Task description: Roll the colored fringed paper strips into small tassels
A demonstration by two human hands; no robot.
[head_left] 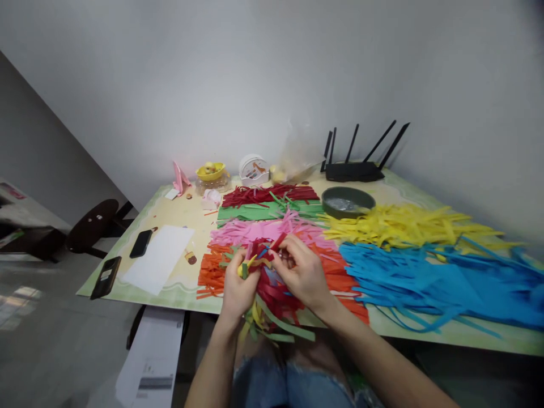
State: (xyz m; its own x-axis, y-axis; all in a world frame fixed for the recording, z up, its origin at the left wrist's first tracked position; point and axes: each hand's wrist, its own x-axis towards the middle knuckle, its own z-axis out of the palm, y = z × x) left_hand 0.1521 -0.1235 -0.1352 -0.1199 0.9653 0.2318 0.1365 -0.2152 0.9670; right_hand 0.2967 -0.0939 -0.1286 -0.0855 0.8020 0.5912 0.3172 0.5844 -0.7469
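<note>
Right now I'm looking down through the head camera at both hands working over the near edge of the table (174, 215). My left hand (240, 285) is closing around a bundle of mixed strips (272, 290), its thumb and fingers curling in on yellow, green and dark red ends. My right hand (298, 271) is pinching at the upper part of that same bundle, a dark red end showing by its fingertips. The bundle is sitting between the two hands, its green and yellow tails hanging down over the lap.

Behind it, fringed strips are lying in rows: orange strips (211, 275) closest, then pink strips (255, 232), green strips (244, 212) and dark red strips (267, 195). Over on the right, blue strips (425, 277) are spreading toward the table's end, with yellow strips (408, 224) lying just beyond them. A dark green bowl (346, 214) is standing near the yellow ones, and a black router (352, 171) is resting behind it. On the left, two phones (141, 243) are lying beside a white sheet (157, 258)
</note>
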